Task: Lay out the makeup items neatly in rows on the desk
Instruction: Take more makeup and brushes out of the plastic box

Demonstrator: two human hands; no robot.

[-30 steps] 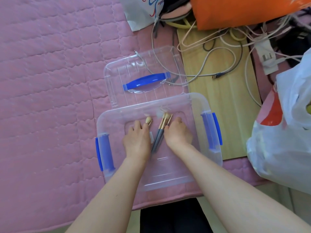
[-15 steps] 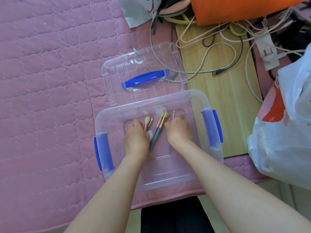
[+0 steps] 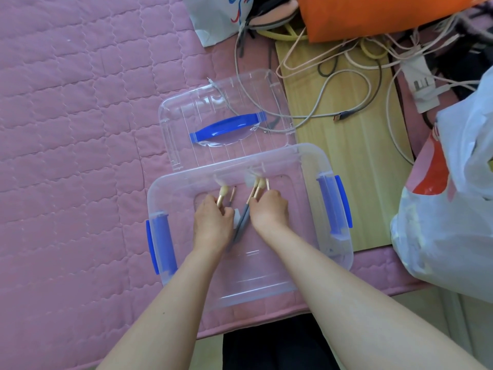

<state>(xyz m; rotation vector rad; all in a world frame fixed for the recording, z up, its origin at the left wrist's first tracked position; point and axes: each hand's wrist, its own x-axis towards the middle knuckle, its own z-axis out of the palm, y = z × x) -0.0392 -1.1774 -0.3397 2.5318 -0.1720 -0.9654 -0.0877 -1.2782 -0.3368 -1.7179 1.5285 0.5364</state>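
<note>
Rose-gold ferrules are showing above both fists | left hand is gripping two makeup brushes, right hand is gripping what seems three more, bristles pointing away, likely gathering them for lifting out | all are sitting inside the clear storage box | lid is lying behind on the pink quilt.

The box under my arms is clear, glossy plastic, smooth and faintly frosted, with opaque blue plastic latches. Its lid is the same clear plastic, ribbed, with a shiny blue handle. The brushes show shiny rose-gold metal ferrules, soft pale bristles and matt grey shafts. The quilt is matt pink stitched cloth. The board looks like pale smooth wood. The bag is thin, crinkled, glossy plastic.
</note>
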